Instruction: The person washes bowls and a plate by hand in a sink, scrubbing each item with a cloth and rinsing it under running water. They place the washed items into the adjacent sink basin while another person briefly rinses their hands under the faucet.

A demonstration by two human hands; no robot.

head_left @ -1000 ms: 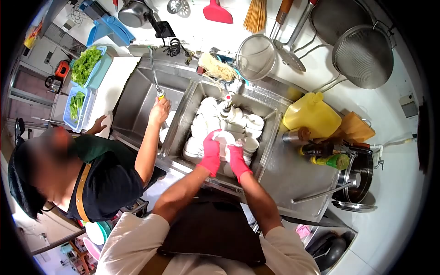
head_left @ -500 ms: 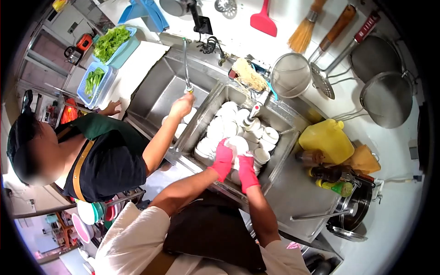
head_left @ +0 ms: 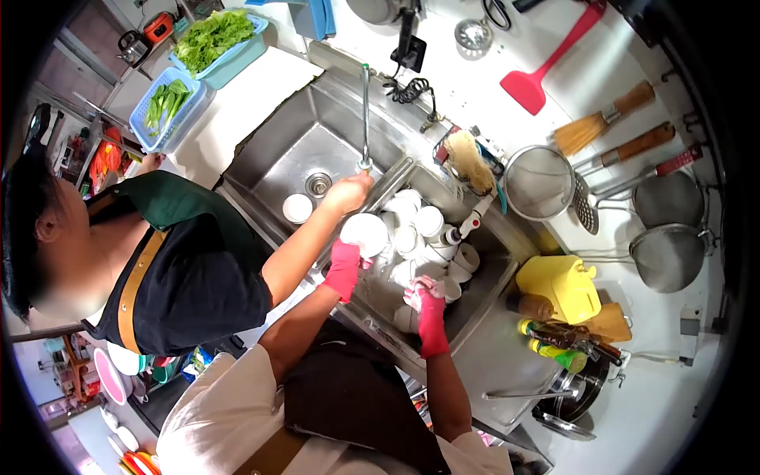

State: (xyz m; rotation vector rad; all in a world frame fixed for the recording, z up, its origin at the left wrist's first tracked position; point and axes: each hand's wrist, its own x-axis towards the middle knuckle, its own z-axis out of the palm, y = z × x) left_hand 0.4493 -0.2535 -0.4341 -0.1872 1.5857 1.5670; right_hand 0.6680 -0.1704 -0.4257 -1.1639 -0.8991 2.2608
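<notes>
My left hand (head_left: 344, 269), in a pink rubber glove, grips a white bowl (head_left: 364, 235) over the divider between the two steel basins. My right hand (head_left: 427, 305), gloved likewise, is over the right basin (head_left: 481, 305) with its fingers curled; something pale may be in it, too small to make out. Several white bowls and cups (head_left: 408, 237) are heaped in that basin, below a white-handled tap (head_left: 469, 224). One more white bowl (head_left: 298, 208) sits near the drain of the left basin (head_left: 277, 162).
A co-worker on my left has a hand (head_left: 348, 194) on the upright tap pipe (head_left: 366, 119), their forearm close to my left hand. A yellow jug (head_left: 558, 289) and bottles (head_left: 564, 356) stand at right. Strainers (head_left: 538, 184) hang beyond; vegetable baskets (head_left: 162, 111) stand back left.
My left hand has carried the white bowl leftward, away from my right hand, to the basin divider. My view has shifted. The co-worker's hand stays at the tap pipe.
</notes>
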